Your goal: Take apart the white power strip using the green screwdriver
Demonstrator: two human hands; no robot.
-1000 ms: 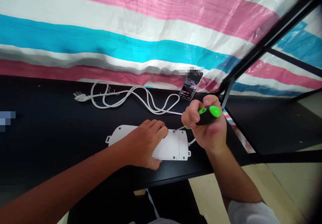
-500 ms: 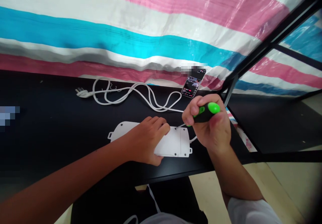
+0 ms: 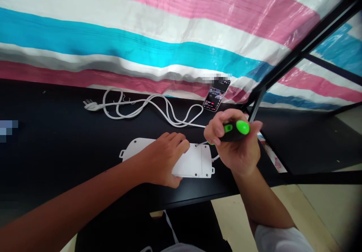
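Item: one long white casing (image 3: 192,163), lying flat on a black tabletop (image 3: 56,135), close to the near edge, with a small loop tab at each end, recessed holes near the edges and a thin seam across the right-hand part. Left hand (image 3: 165,158): laid over the middle of the casing, palm down, fingers bent together toward the far edge, thumb at the near edge, gripping the casing across its width. Right hand (image 3: 239,148): mostly closed, fingers curled around the handle of a black-and-green screwdriver (image 3: 236,131), one digit sticking out beside the bright green end cap. Screwdriver: tilted, shaft slanting down leftward, tip at a hole (image 3: 196,145) by the far edge of the casing, right of the left hand; depth of the tip impossible to tell. One white cord (image 3: 181,125): joined to the right end of the casing, partly hidden behind the right hand, looped loosely across the tabletop beyond the casing. One white plug (image 3: 92,106): at the cord's far left end, metal pins outward. One phone (image 3: 216,98): screen lit, leaning against a pink, white and blue striped sheet (image 3: 85,40), top part pixelated. To the right: a black frame (image 3: 302,51), set diagonally.
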